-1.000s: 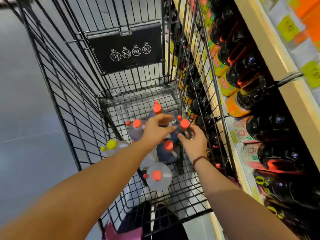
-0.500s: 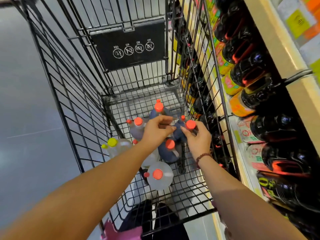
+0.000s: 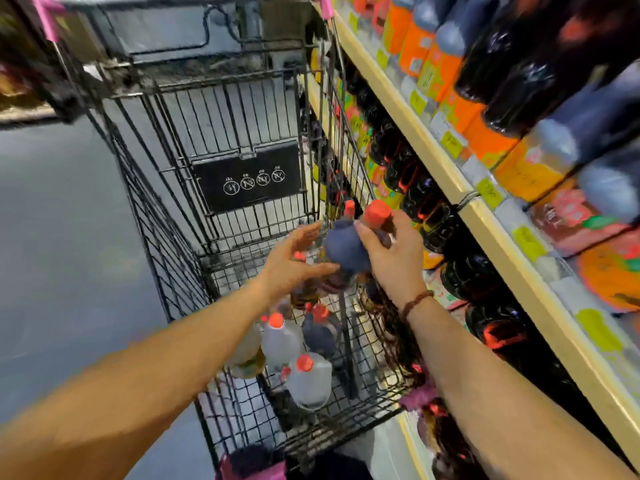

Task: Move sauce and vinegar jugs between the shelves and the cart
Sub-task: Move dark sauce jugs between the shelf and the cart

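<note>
Red-capped dark jug [image 3: 346, 249], apparently plastic, gripped by right hand [image 3: 394, 261]; left hand [image 3: 291, 268] spread.

We find the cart [image 3: 214, 140] open at the top, its far half bare wire floor. Upright jugs [image 3: 282, 341] crowd the near floor. The right wire wall [image 3: 346, 161] stands just beside the shelf edge [image 3: 460, 202], barring sideways passage.
</note>
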A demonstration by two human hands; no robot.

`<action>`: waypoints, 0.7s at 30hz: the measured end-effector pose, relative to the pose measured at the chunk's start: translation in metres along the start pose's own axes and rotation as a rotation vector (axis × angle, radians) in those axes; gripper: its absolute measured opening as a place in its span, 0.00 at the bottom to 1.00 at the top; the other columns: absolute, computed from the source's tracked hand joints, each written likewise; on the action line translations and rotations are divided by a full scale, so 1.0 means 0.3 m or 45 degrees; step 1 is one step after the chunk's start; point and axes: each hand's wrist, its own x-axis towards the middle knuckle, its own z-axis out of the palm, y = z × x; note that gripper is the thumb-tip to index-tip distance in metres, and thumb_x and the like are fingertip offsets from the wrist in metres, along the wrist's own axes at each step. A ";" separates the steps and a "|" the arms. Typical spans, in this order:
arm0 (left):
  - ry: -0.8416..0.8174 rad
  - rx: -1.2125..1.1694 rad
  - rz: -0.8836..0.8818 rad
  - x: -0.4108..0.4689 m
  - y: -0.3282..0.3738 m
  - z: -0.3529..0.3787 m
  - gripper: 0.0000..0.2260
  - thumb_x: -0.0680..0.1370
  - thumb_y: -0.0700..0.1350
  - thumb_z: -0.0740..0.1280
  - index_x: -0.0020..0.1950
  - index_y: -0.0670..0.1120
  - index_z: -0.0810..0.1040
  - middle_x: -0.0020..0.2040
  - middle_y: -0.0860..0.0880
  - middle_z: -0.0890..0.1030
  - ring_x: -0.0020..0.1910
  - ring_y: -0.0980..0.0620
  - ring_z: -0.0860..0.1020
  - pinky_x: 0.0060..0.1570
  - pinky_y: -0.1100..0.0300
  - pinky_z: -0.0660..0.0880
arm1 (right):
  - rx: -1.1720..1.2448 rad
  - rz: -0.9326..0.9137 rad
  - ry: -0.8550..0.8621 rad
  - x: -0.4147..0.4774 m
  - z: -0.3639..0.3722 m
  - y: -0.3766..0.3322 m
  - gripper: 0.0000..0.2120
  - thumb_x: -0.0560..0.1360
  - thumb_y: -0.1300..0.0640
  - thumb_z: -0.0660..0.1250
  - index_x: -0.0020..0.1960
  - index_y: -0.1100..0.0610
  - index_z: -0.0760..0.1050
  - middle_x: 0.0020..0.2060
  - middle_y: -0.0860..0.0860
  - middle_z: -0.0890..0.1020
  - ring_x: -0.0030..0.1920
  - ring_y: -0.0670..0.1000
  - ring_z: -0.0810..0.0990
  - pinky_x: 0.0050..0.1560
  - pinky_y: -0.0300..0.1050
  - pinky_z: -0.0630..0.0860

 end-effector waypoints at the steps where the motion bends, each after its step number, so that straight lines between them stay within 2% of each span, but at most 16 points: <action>1: -0.032 0.001 0.038 0.006 0.045 0.001 0.37 0.60 0.43 0.81 0.67 0.46 0.71 0.63 0.49 0.77 0.63 0.54 0.74 0.62 0.58 0.73 | 0.010 -0.018 0.015 0.009 -0.021 -0.046 0.06 0.73 0.56 0.70 0.47 0.56 0.75 0.40 0.44 0.77 0.42 0.36 0.75 0.45 0.32 0.71; 3: -0.089 0.005 0.113 0.008 0.139 0.007 0.36 0.59 0.45 0.81 0.65 0.50 0.73 0.62 0.51 0.77 0.62 0.57 0.75 0.61 0.60 0.71 | 0.007 -0.067 0.040 0.022 -0.073 -0.136 0.06 0.74 0.56 0.70 0.48 0.56 0.76 0.40 0.46 0.78 0.43 0.43 0.76 0.44 0.38 0.72; 5: -0.185 0.015 0.181 0.001 0.229 0.015 0.33 0.59 0.45 0.81 0.62 0.52 0.75 0.62 0.50 0.79 0.61 0.55 0.76 0.61 0.59 0.72 | 0.021 -0.103 0.052 0.018 -0.142 -0.237 0.05 0.74 0.57 0.69 0.43 0.56 0.74 0.35 0.47 0.74 0.36 0.38 0.73 0.37 0.33 0.68; 7: -0.309 -0.028 0.189 0.005 0.286 0.027 0.28 0.62 0.42 0.79 0.59 0.54 0.76 0.57 0.52 0.82 0.56 0.57 0.79 0.57 0.59 0.75 | 0.065 -0.128 0.057 0.018 -0.201 -0.307 0.10 0.75 0.60 0.68 0.38 0.54 0.70 0.30 0.46 0.71 0.30 0.35 0.73 0.32 0.28 0.67; 9: -0.451 -0.080 0.184 -0.005 0.326 0.042 0.25 0.64 0.34 0.76 0.57 0.53 0.76 0.50 0.55 0.84 0.49 0.59 0.81 0.52 0.61 0.75 | 0.113 -0.148 0.077 0.015 -0.255 -0.351 0.03 0.75 0.63 0.67 0.43 0.58 0.75 0.33 0.48 0.77 0.32 0.34 0.76 0.35 0.27 0.69; 10: -0.518 -0.088 0.183 -0.011 0.345 0.054 0.26 0.63 0.34 0.77 0.57 0.52 0.76 0.49 0.55 0.84 0.50 0.58 0.81 0.53 0.59 0.74 | 0.128 -0.162 0.110 0.016 -0.286 -0.371 0.03 0.75 0.62 0.68 0.45 0.61 0.76 0.34 0.50 0.78 0.33 0.36 0.76 0.37 0.31 0.71; 12: -0.618 -0.090 0.165 -0.027 0.367 0.075 0.28 0.62 0.41 0.78 0.60 0.51 0.76 0.57 0.52 0.82 0.59 0.52 0.78 0.61 0.52 0.73 | 0.173 -0.179 0.130 0.014 -0.324 -0.403 0.15 0.73 0.55 0.70 0.42 0.67 0.73 0.31 0.59 0.74 0.34 0.44 0.73 0.37 0.41 0.69; 13: -0.668 -0.102 0.172 -0.039 0.387 0.094 0.30 0.61 0.45 0.78 0.62 0.51 0.75 0.62 0.49 0.79 0.64 0.49 0.75 0.65 0.47 0.70 | 0.185 -0.180 0.157 0.006 -0.351 -0.423 0.19 0.71 0.50 0.70 0.41 0.67 0.72 0.32 0.65 0.72 0.36 0.49 0.72 0.38 0.44 0.67; 14: -0.694 -0.107 0.178 -0.048 0.399 0.106 0.33 0.60 0.47 0.78 0.64 0.49 0.74 0.65 0.47 0.77 0.67 0.47 0.73 0.67 0.45 0.68 | 0.201 -0.161 0.167 0.006 -0.369 -0.430 0.18 0.69 0.47 0.70 0.39 0.64 0.73 0.34 0.69 0.73 0.38 0.50 0.72 0.39 0.47 0.67; 16: -0.734 -0.106 0.193 -0.069 0.426 0.160 0.39 0.56 0.51 0.81 0.65 0.48 0.73 0.65 0.45 0.77 0.65 0.46 0.74 0.65 0.46 0.70 | 0.224 -0.127 0.174 -0.019 -0.422 -0.453 0.11 0.68 0.49 0.70 0.37 0.55 0.73 0.37 0.73 0.73 0.41 0.52 0.71 0.41 0.49 0.66; 18: -0.749 -0.110 0.198 -0.099 0.451 0.213 0.39 0.53 0.51 0.81 0.63 0.48 0.74 0.61 0.45 0.79 0.61 0.46 0.78 0.61 0.49 0.74 | 0.240 -0.102 0.196 -0.048 -0.475 -0.466 0.09 0.69 0.50 0.70 0.38 0.55 0.74 0.38 0.72 0.74 0.41 0.51 0.71 0.41 0.47 0.66; 19: -0.765 -0.102 0.207 -0.115 0.464 0.257 0.36 0.55 0.49 0.80 0.62 0.47 0.74 0.60 0.44 0.80 0.59 0.45 0.79 0.59 0.49 0.75 | 0.237 -0.099 0.224 -0.067 -0.522 -0.462 0.11 0.70 0.51 0.70 0.39 0.59 0.74 0.36 0.70 0.75 0.39 0.50 0.71 0.41 0.45 0.66; 21: -0.763 -0.110 0.219 -0.140 0.470 0.326 0.32 0.59 0.47 0.77 0.62 0.45 0.74 0.59 0.41 0.80 0.58 0.41 0.79 0.57 0.46 0.77 | 0.193 -0.094 0.268 -0.100 -0.590 -0.448 0.15 0.73 0.54 0.70 0.38 0.65 0.72 0.28 0.58 0.74 0.33 0.46 0.70 0.35 0.40 0.65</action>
